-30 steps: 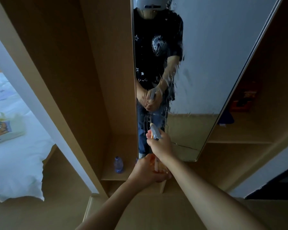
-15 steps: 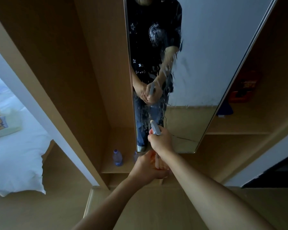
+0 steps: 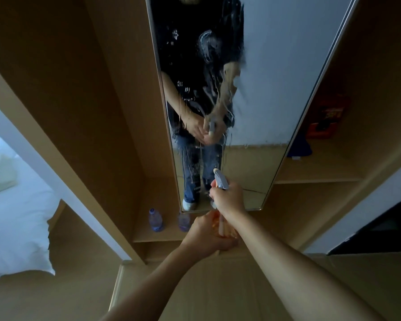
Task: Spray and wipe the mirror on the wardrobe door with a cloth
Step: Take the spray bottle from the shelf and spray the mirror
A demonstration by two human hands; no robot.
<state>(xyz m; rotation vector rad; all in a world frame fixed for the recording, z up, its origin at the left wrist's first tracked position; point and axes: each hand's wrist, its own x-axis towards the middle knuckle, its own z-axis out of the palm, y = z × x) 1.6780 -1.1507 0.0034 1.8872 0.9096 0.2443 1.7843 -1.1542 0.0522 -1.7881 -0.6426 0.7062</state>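
Both hands grasp the sprayer point(image 3: 220, 181) at lower centre of the frame: the right hand point(image 3: 228, 196) is curled round its grey head, nozzle aimed at the mirror point(image 3: 276, 89), and the left hand point(image 3: 206, 237) cups the orange body just below it. The mirror runs from top centre down to mid-frame on the wooden wardrobe point(image 3: 79, 100). Its left half is streaked with wet drips and smears over the reflection of a person in a dark shirt and jeans. 2 small bottles point(image 3: 155, 220) appear on a shelf just below the mirror's lower left corner; the right one may be a reflection, I cannot tell. A white bed point(image 3: 14, 228) fills the left edge. No cloth can be made out.
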